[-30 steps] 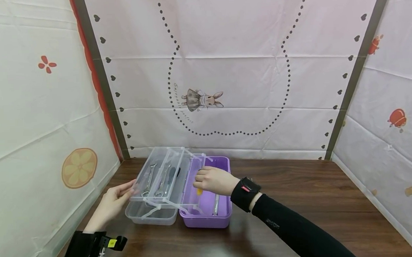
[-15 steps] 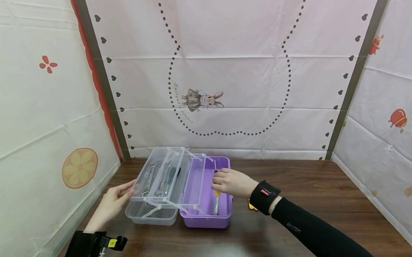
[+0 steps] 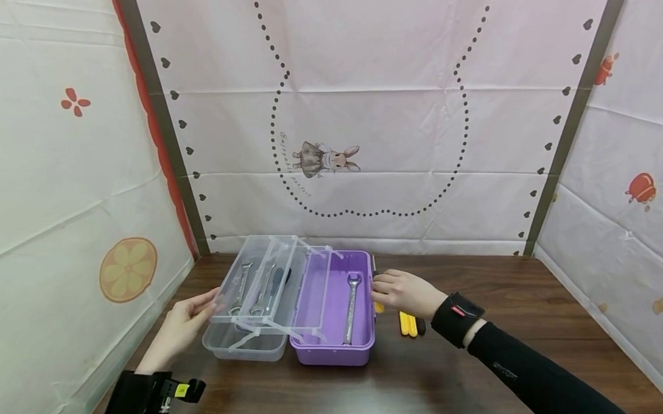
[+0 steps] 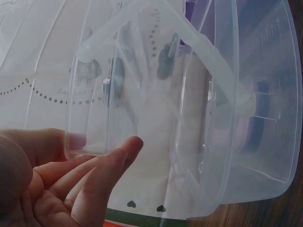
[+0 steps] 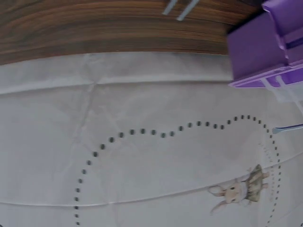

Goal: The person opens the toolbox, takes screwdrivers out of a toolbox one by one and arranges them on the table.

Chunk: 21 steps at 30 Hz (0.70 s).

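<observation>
At the left, my left hand (image 3: 177,328) pinches the corner of a raised clear tray (image 4: 90,150) between thumb and fingers. This tray hangs on folding arms over the clear toolbox (image 3: 246,355) and holds wrenches (image 3: 241,289) and a dark-handled tool. My right hand (image 3: 402,291) grips a yellow-and-black-handled screwdriver (image 3: 379,307) just past the right rim of the purple bin (image 3: 332,357). The screwdriver's flat tip (image 5: 288,128) shows at the right wrist view's edge, but that view does not show the hand. One wrench (image 3: 351,310) lies inside the purple bin.
Yellow-handled tools (image 3: 408,324) and a black-handled one (image 3: 421,326) lie on the wooden table (image 3: 479,360), right of the bin; two metal shafts (image 5: 188,9) show there in the right wrist view. Printed cloth walls (image 3: 406,137) stand behind and at both sides.
My right hand has lifted the screwdriver from the purple bin and moved right, over its rim. The handles on the table have come into view. My left hand keeps its hold on the tray.
</observation>
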Motion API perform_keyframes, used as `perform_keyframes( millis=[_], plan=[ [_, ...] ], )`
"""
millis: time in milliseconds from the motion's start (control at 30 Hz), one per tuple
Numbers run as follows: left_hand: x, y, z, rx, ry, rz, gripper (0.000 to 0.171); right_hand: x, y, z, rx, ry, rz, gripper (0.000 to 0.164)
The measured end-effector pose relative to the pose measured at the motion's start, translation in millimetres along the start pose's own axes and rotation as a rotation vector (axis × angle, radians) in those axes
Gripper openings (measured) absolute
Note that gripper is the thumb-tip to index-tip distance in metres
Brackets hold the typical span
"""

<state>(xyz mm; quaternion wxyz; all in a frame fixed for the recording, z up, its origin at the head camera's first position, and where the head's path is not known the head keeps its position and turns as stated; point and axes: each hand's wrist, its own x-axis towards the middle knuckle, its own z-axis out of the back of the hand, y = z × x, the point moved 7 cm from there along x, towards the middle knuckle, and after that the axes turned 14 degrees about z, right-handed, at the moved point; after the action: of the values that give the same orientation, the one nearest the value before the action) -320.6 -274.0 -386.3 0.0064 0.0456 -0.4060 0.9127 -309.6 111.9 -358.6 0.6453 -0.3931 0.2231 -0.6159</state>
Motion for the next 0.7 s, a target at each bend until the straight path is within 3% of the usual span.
perform_keyframes(
  millis=[167, 267, 367, 433, 600, 700],
  plan=[
    [-0.1, -0.5, -0.6, 0.012, 0.002, 0.000, 0.044, -19, 2, 1, 0.043, 0.019, -0.030, 0.021],
    [-0.7, -1.3, -0.5, 0.005, 0.003, -0.002, 0.044, -32, 7, -1, 0.047, 0.008, -0.034, 0.009],
    [-0.2, -1.1, -0.1, 0.006, 0.001, 0.001, 0.044, -44, 13, -4, 0.032, -0.005, -0.033, 0.027],
    [0.0, -0.9, 0.1, 0.009, 0.000, 0.009, 0.044, -52, 18, -6, 0.029, -0.004, -0.032, 0.031],
    [0.0, -0.2, -0.1, 0.017, 0.001, 0.019, 0.044, -73, 31, -12, 0.051, 0.044, -0.023, 0.010],
    [-0.6, -1.0, 0.2, 0.019, -0.003, 0.011, 0.043, -86, 37, -17, 0.061, 0.090, -0.019, 0.015]
  ],
)
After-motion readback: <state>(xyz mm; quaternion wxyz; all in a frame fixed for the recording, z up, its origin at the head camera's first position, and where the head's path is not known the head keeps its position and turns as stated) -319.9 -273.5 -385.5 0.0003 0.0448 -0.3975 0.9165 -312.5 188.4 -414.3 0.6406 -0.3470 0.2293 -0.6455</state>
